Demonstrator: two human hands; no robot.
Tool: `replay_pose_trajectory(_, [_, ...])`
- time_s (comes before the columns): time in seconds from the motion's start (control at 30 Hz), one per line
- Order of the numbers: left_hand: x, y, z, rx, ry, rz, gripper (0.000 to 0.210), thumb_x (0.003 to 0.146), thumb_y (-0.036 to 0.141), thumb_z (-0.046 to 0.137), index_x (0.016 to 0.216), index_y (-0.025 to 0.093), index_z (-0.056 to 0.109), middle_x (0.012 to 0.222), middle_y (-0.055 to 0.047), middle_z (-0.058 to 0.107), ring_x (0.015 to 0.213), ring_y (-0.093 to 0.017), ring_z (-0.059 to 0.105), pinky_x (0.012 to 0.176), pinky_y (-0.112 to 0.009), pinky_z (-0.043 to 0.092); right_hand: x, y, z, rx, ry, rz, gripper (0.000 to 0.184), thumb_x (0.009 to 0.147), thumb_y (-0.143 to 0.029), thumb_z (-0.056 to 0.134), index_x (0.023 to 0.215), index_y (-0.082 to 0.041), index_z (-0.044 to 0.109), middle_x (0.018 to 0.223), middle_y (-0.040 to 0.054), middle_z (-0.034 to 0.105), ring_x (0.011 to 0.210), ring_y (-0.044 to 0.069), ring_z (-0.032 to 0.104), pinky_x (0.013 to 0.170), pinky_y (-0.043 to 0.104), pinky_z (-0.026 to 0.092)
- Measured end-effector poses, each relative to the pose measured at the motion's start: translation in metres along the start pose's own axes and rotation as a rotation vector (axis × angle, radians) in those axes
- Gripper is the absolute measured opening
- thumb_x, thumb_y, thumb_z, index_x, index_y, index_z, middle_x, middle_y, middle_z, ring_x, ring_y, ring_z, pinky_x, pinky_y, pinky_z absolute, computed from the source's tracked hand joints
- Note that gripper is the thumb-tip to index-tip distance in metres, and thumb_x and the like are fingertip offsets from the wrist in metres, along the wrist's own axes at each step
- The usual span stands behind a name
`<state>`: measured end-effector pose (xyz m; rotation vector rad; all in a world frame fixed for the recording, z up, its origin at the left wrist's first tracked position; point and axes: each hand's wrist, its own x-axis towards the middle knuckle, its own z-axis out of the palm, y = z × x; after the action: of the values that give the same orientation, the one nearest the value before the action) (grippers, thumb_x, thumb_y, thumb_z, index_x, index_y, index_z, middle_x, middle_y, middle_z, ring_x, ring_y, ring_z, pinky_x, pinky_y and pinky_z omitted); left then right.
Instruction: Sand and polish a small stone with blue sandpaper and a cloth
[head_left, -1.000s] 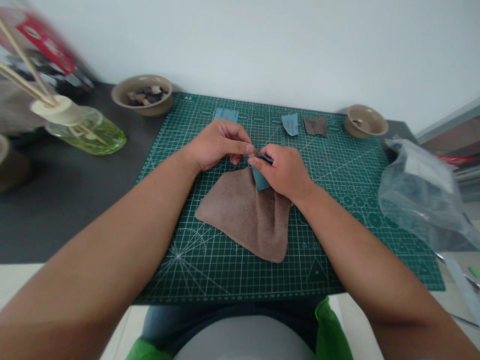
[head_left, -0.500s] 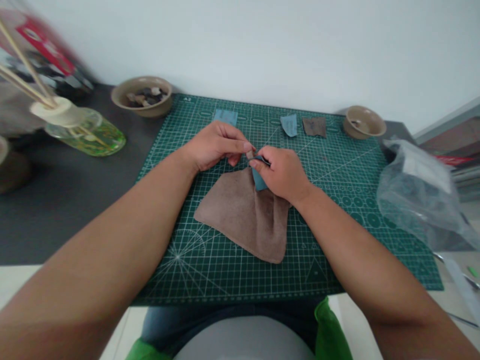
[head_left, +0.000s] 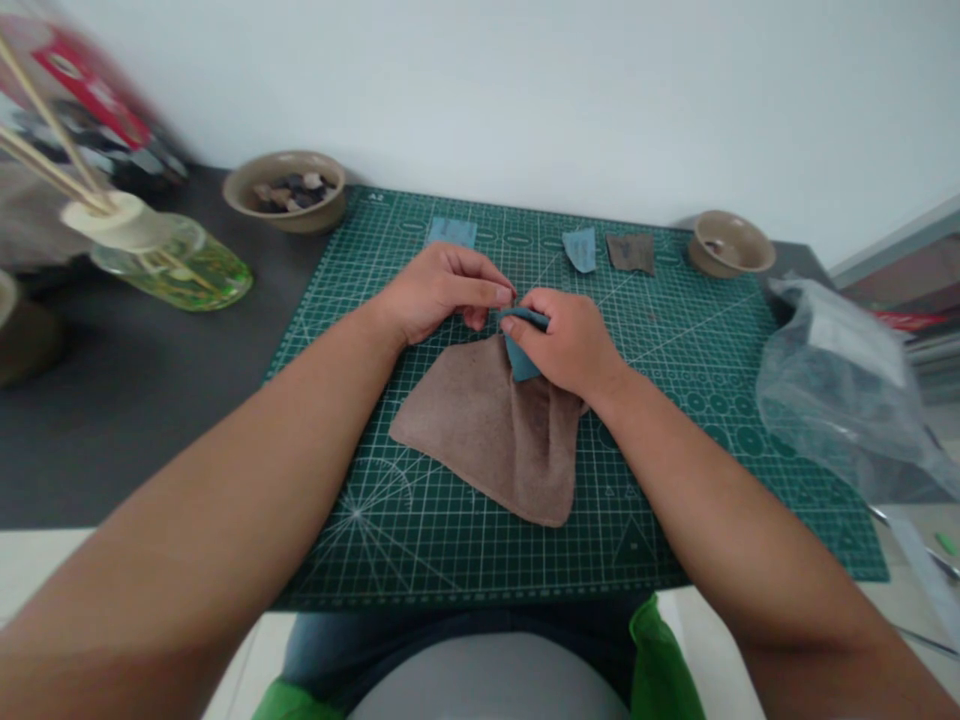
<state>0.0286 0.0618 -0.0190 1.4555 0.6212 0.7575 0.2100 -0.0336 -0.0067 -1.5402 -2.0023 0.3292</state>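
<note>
My right hand (head_left: 566, 335) is closed around a folded piece of blue sandpaper (head_left: 523, 362), its lower end showing below the thumb. Just left of it, my left hand (head_left: 450, 290) pinches a small brownish piece (head_left: 514, 296) between thumb and forefinger, mostly hidden by the fingertips. The fingertips of both hands almost meet. Beneath them a brown suede-like cloth (head_left: 469, 420) lies creased on the green cutting mat (head_left: 450, 545); its upper right part is under my right hand.
Behind my hands lie a blue sheet (head_left: 454, 232), a blue scrap (head_left: 580, 250) and a brown scrap (head_left: 631, 252). A bowl of small pieces (head_left: 289, 222) stands back left, another bowl (head_left: 727, 262) back right. A reed diffuser bottle (head_left: 187, 285) is left, a clear plastic bag (head_left: 832, 385) right.
My left fingertips have shifted slightly right and up, and the small piece between them shows less. The sandpaper's upper fold is more visible in my right hand. The cloth lies as before.
</note>
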Motion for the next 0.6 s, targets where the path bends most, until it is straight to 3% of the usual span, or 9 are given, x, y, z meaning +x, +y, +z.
replay_pose_trajectory(0.23, [0.0019, 0.0005, 0.0024, 0.045, 0.014, -0.010, 0.005, 0.076, 0.018, 0.083, 0.075, 0.014, 0.082, 0.054, -0.003, 0.068, 0.042, -0.009, 0.057, 0.040, -0.019, 0.043, -0.0008, -0.0026, -0.0010, -0.006, -0.025, 0.011, 0.020, 0.094, -0.033, 0.062, 0.089, -0.017, 0.073, 0.084, 0.0067, 0.075, 0.080, 0.022, 0.066, 0.072, 0.034, 0.039])
replay_pose_trajectory(0.6, [-0.0007, 0.0075, 0.0097, 0.185, 0.012, -0.022, 0.012, 0.084, 0.015, 0.076, 0.074, 0.016, 0.082, 0.052, -0.001, 0.067, 0.042, -0.010, 0.057, 0.041, -0.018, 0.044, -0.0019, -0.0042, -0.0006, -0.058, -0.029, 0.000, 0.021, 0.094, -0.033, 0.061, 0.083, -0.018, 0.071, 0.082, 0.0065, 0.074, 0.078, 0.022, 0.064, 0.071, 0.034, 0.038])
